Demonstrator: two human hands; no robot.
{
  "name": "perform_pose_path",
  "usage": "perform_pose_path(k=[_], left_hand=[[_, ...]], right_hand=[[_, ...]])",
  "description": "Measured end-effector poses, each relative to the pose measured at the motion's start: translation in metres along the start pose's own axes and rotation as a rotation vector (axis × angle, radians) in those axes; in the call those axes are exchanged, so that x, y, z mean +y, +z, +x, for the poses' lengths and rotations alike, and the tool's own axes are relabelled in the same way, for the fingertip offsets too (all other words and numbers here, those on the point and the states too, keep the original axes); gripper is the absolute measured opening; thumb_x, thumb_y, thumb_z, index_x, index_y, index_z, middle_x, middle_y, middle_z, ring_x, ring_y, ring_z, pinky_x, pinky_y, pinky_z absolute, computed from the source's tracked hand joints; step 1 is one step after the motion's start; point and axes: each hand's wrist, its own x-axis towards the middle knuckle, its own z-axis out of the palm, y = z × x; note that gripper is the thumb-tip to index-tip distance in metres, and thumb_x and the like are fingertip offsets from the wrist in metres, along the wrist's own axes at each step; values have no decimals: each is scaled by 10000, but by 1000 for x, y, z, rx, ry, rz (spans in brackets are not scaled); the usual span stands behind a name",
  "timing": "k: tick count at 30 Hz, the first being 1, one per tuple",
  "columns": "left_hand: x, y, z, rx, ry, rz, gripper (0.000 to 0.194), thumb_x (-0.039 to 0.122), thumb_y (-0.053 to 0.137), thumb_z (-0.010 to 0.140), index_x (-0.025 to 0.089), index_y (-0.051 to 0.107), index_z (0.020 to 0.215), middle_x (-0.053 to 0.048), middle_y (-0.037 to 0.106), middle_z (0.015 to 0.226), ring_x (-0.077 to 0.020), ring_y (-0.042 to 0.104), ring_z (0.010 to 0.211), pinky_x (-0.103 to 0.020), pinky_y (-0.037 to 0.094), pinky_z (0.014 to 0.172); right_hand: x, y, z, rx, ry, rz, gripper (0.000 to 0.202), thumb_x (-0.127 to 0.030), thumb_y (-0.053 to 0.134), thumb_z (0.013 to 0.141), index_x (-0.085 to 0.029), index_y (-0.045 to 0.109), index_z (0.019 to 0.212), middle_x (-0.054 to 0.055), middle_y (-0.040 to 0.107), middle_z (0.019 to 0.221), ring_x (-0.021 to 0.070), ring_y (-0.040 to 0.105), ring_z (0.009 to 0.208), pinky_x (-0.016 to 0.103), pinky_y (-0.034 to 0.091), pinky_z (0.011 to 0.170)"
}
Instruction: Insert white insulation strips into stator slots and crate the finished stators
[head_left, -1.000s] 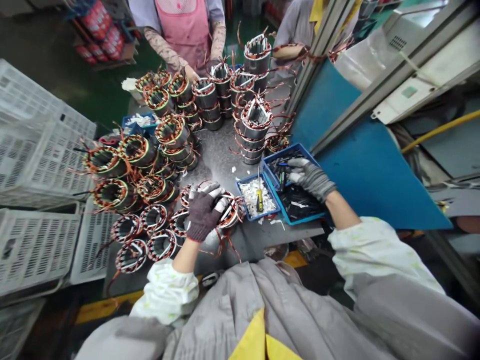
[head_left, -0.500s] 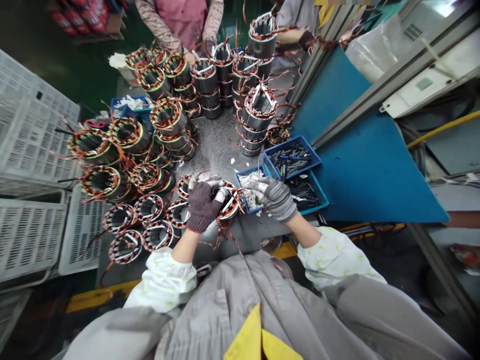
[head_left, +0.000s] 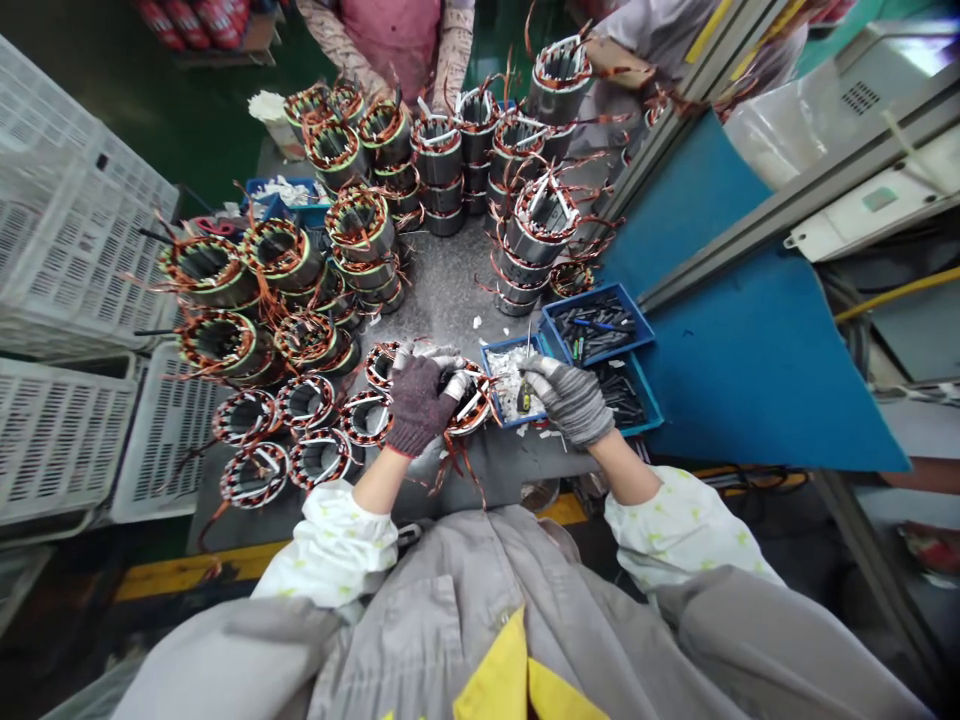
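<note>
Hands meet over one round steel motor stator wound with copper wire [head_left: 469, 395], which lies flat on the grey speckled table [head_left: 442, 290] at its near edge. The left hand [head_left: 417, 405], in a dark maroon knit glove, lies over the stator's top with curled fingers, gripping it. The right hand [head_left: 570, 398], in a grey knit glove, hovers just right of the stator above the small blue plastic tray of white scraps [head_left: 504, 372]; its fingers are pinched, but what they hold is too small to tell. A yellow-handled screwdriver [head_left: 525, 385] stands in that tray by the fingertips.

Judging by this, the step in hand is fitting a small part into the stator's windings; the next move calls for a steady grip on the left and a fine, aimed push on the right.

Behind the right hand, a larger blue plastic tray [head_left: 596, 325] holds dark thin sleeves or ties, and a second one [head_left: 626, 395] beside it holds more of them. Further stators stand stacked across the table, with white slatted crates [head_left: 67, 250] left.
</note>
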Motion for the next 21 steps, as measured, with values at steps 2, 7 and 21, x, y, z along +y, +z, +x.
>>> perform_pose_path(k=[2, 7, 21], left_hand=[[0, 0, 0, 2, 0, 3, 262, 406, 601, 972, 241, 746, 1115, -71, 786, 1247, -280, 672, 1265, -532, 261, 1316], [1, -1, 1, 30, 29, 3, 242, 415, 604, 975, 244, 743, 1076, -64, 797, 1225, -275, 699, 1224, -539, 224, 1332], [-15, -2, 12, -71, 27, -80, 225, 408, 621, 986, 265, 741, 1110, -26, 802, 1196, -259, 713, 1188, -523, 325, 1299]], right_hand=[[0, 4, -3, -20, -13, 24, 351, -223, 509, 1025, -253, 793, 1230, 75, 805, 1233, 255, 753, 1167, 421, 598, 1068], [-3, 21, -3, 72, -26, 237, 339, -292, 498, 1032, -248, 798, 1184, 70, 816, 1184, 248, 757, 1146, 434, 589, 1088], [-11, 39, 19, -138, -91, 233, 290, -335, 500, 1060, -225, 768, 1073, 114, 783, 1082, 260, 727, 1086, 414, 564, 1037]])
